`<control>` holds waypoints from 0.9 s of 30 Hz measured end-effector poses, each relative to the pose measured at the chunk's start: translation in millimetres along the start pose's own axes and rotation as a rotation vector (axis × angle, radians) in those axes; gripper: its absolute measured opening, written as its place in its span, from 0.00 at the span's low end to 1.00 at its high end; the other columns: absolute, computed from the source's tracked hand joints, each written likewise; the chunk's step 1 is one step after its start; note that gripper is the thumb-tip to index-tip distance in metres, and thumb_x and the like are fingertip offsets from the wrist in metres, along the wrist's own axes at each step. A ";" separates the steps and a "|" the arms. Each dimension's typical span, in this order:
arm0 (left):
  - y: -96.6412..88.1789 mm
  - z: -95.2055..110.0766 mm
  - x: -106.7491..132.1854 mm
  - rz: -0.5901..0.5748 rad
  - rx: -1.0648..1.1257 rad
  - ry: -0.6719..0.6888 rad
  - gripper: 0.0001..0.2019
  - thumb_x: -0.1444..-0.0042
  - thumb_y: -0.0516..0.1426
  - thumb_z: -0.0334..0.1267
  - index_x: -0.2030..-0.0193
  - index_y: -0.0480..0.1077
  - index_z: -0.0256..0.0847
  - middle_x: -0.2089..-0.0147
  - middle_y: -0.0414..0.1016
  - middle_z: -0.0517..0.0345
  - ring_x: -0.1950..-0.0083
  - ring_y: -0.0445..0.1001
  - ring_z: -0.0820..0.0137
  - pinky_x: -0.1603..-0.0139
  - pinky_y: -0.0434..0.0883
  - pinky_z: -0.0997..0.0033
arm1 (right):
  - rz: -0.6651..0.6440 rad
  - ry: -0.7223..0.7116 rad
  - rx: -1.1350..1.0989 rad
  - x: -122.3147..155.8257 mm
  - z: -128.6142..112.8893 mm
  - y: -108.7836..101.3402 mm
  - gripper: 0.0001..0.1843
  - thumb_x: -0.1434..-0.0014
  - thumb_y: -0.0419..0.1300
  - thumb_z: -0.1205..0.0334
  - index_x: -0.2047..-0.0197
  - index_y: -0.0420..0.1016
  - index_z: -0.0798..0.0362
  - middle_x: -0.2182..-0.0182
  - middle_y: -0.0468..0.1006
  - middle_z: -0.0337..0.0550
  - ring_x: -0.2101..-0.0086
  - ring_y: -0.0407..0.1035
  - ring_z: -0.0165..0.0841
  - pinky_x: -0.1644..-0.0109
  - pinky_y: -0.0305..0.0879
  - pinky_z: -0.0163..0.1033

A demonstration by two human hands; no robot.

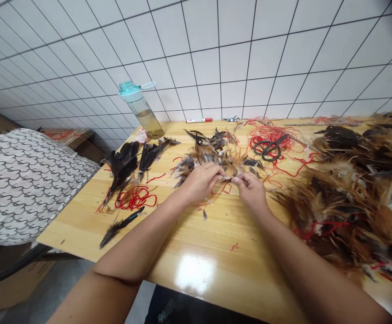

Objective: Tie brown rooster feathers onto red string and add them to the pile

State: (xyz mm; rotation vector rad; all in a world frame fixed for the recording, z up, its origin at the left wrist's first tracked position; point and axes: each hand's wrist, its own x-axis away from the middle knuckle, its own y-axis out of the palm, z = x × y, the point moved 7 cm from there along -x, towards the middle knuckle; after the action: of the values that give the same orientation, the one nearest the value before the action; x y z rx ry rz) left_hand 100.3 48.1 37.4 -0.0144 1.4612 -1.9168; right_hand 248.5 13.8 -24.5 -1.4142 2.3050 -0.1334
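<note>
over varnished table | left hand, right hand | pinching brown feather (thin, wispy)

Left hand and right hand cover whatever they pinch; the thin strand between them is too small to tell. Feather heap runs off the right edge. Patterned cloth is cut off at left. Small blue-and-black item at the back of the wooden tabletop is too small to identify. Dark object is cut off at bottom.

A water bottle and red-capped marker sit by a tiled wall.
</note>
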 end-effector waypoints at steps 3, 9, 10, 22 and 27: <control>1.1 6.4 -0.4 0.004 -0.020 0.037 0.07 0.36 0.49 0.34 0.61 0.68 0.39 0.62 0.73 0.54 0.59 0.70 0.70 0.57 0.67 0.70 | -0.017 -0.011 0.031 0.8 -1.6 1.4 0.10 0.49 0.58 0.59 0.79 0.67 0.51 0.77 0.68 0.39 0.72 0.63 0.33 0.65 0.59 0.39; 7.3 16.4 -0.6 -0.004 -0.187 0.102 0.09 0.35 0.47 0.34 0.63 0.67 0.37 0.65 0.71 0.53 0.62 0.68 0.68 0.59 0.65 0.69 | -0.096 -0.026 0.033 0.9 -4.7 7.6 0.10 0.48 0.59 0.60 0.79 0.69 0.51 0.78 0.69 0.40 0.72 0.64 0.34 0.64 0.61 0.39; 8.2 17.4 -0.4 -0.006 -0.226 0.112 0.10 0.35 0.47 0.34 0.63 0.68 0.37 0.65 0.71 0.53 0.62 0.67 0.68 0.59 0.65 0.69 | -0.108 -0.016 0.033 0.8 -4.4 8.3 0.10 0.48 0.59 0.60 0.79 0.69 0.51 0.78 0.69 0.40 0.72 0.64 0.33 0.64 0.61 0.39; 9.6 21.5 2.4 -0.016 -0.298 0.131 0.10 0.35 0.48 0.36 0.60 0.69 0.39 0.61 0.72 0.51 0.57 0.67 0.66 0.54 0.65 0.65 | -0.218 -0.025 0.067 2.7 -4.1 15.6 0.10 0.50 0.60 0.61 0.81 0.67 0.51 0.78 0.67 0.38 0.73 0.61 0.32 0.66 0.56 0.38; -22.0 -13.4 3.2 0.284 -0.202 -0.115 0.09 0.38 0.50 0.32 0.54 0.69 0.41 0.53 0.71 0.49 0.48 0.67 0.64 0.46 0.65 0.61 | -0.169 0.111 -0.112 0.4 5.5 11.4 0.12 0.50 0.60 0.54 0.79 0.68 0.51 0.80 0.66 0.37 0.74 0.59 0.31 0.69 0.55 0.36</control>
State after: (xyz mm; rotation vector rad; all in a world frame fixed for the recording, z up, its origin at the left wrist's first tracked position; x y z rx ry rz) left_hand 80.8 59.8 49.9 -0.0097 1.4867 -1.5128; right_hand 241.2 19.7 -33.0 -1.6978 2.3095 -0.1386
